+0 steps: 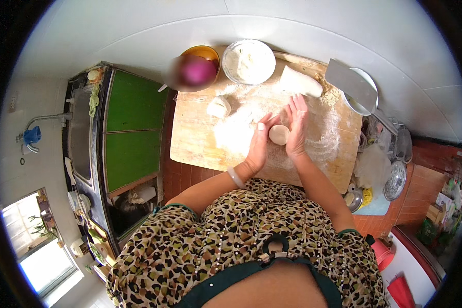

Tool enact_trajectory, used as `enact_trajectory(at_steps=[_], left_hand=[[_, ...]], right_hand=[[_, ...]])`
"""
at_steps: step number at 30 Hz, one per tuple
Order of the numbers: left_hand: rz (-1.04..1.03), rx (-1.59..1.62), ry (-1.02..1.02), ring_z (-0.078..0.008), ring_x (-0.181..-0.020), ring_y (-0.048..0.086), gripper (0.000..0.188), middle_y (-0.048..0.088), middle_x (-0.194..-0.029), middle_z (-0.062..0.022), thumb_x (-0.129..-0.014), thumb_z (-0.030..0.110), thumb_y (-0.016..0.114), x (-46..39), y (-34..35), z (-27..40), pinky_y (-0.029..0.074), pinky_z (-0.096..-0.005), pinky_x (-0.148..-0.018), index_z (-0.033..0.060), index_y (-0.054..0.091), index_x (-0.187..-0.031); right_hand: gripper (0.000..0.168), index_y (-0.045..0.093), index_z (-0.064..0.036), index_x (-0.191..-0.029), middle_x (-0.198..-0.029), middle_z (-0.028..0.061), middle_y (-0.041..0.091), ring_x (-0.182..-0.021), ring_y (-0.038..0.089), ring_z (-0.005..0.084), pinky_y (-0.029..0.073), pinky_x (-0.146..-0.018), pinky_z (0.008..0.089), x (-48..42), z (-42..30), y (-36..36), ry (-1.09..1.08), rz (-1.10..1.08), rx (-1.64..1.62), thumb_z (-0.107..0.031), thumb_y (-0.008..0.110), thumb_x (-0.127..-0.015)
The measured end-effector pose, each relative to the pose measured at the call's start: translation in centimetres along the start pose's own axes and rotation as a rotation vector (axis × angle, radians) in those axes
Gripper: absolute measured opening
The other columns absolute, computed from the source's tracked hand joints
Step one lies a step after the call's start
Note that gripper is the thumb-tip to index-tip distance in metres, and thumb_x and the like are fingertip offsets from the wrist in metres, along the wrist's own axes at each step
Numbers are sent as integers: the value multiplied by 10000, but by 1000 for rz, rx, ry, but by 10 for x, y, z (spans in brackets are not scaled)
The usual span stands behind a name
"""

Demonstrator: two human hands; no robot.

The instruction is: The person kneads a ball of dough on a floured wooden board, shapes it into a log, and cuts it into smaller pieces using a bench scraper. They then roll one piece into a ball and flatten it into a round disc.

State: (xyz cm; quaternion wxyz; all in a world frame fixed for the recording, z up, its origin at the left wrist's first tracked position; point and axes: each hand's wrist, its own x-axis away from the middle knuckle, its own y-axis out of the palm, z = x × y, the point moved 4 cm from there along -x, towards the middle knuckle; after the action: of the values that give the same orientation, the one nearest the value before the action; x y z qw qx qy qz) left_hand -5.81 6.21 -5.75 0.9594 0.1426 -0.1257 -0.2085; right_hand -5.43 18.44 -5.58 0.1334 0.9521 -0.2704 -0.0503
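On a floured wooden board (200, 134) lies a round, flat-topped piece of dough (279, 134), between my two hands. My left hand (261, 140) is at its left side, and my right hand (297, 125) is upright along its right side, fingers pointing away from me. Both hands have their palms turned inward; neither is closed around the dough. A smaller lump of dough (218, 107) sits to the left on the board. A large, long piece of dough (300, 81) lies beyond my right fingertips, with crumbly bits (330, 94) beside it.
At the back stand a floury bowl (250, 79) and an orange-brown bowl (200, 50). A cleaver (350, 82) rests across a white bowl (372, 82) at the back right. Plastic bags (373, 161) and a metal lid (395, 181) are right of the board; a green-doored cabinet (133, 154) stands left.
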Motion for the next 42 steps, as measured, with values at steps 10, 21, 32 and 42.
enact_trajectory(at_steps=[10,21,32,42], left_hand=[[19,-99,46,-269,-1348,430,650,475,-1438,-187,-1070,476,235,-8,16,6,312,-381,-1143,-41,390,-1432],[-489,-1475,678,-301,-1448,312,698,412,-1510,-174,-998,533,370,-27,70,38,186,-467,-1206,11,402,-1460],[-729,-1494,613,-283,-1495,205,667,300,-1579,-158,-1010,468,358,-54,55,17,133,-445,-1231,12,328,-1496],[-651,-1618,635,-324,-1489,204,713,274,-1591,-144,-978,584,353,-49,70,13,128,-516,-1214,120,341,-1519]], right_hand=[[685,221,5,-1520,-1561,183,278,-1447,293,305,233,-1194,426,8,8,8,-68,-98,122,-501,224,-1059],[528,380,30,-1432,-1460,214,428,-1390,374,338,266,-1165,466,47,-39,-80,-277,-22,690,-335,284,-1062],[576,404,18,-1433,-1460,223,427,-1382,366,383,252,-1151,484,51,-37,-86,-345,-102,899,-401,300,-1053],[571,390,11,-1442,-1474,204,424,-1374,386,371,269,-1144,476,52,-34,-86,-329,-73,877,-394,290,-1052]])
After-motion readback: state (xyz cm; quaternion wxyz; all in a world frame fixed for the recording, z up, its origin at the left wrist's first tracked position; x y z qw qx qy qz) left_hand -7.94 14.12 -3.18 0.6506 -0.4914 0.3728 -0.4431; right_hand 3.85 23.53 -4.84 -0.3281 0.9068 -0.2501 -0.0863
